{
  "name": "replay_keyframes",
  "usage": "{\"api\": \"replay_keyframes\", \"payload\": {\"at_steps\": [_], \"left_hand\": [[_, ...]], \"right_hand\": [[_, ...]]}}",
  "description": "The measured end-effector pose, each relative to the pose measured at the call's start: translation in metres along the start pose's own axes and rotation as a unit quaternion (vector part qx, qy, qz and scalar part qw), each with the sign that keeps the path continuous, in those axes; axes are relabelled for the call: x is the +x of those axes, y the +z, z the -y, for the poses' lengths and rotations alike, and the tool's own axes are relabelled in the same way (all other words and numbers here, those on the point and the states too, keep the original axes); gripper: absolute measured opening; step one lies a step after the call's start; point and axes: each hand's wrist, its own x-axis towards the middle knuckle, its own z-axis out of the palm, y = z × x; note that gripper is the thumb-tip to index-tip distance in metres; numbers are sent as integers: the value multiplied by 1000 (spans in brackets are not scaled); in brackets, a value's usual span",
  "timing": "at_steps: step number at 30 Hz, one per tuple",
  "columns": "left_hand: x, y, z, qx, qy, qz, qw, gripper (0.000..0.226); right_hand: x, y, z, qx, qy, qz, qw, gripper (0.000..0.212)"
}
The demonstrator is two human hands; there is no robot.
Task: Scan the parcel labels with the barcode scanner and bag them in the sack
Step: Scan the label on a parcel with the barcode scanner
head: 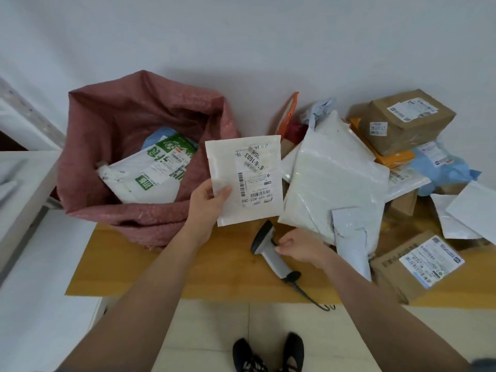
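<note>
Above the wooden board (128,264), the left hand (208,204) is pinching a white parcel (245,181), label up, just beside the open red sack (139,157). The right hand (298,247) is curling its fingers around the barcode scanner (269,251) lying on the board.

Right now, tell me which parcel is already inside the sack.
The white-and-green mailer lying in the red sack; the others sit piled on the table or in the left hand.

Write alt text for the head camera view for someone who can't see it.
A person's left hand holds up a flat white labelled mailer while the right hand grips a grey handheld barcode scanner lying on the wooden table. A dark red woven sack with parcels inside stands left; a heap of unsorted parcels lies right.
</note>
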Motion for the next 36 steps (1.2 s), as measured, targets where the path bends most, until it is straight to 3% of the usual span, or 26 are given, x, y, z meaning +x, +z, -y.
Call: {"api": "replay_keyframes", "payload": {"at_steps": [5,11,19,27,36], "left_hand": [[-10,-23,0,-2,-1,-12,1000,28],[-16,-47,-5,-13,6,-37,999,24],[-14,-56,-17,-28,-3,-60,998,25],[2,-56,-40,-64,-8,-111,992,28],[20,-61,-57,-93,-15,-165,982,31]], "right_hand": [[34,54,-13,-81,55,-11,995,17],[45,87,-31,-73,84,-77,991,46],[32,78,-14,-85,77,19,993,67],[0,21,39,-34,43,84,995,30],[-29,-42,79,100,-51,-35,993,22]]}}
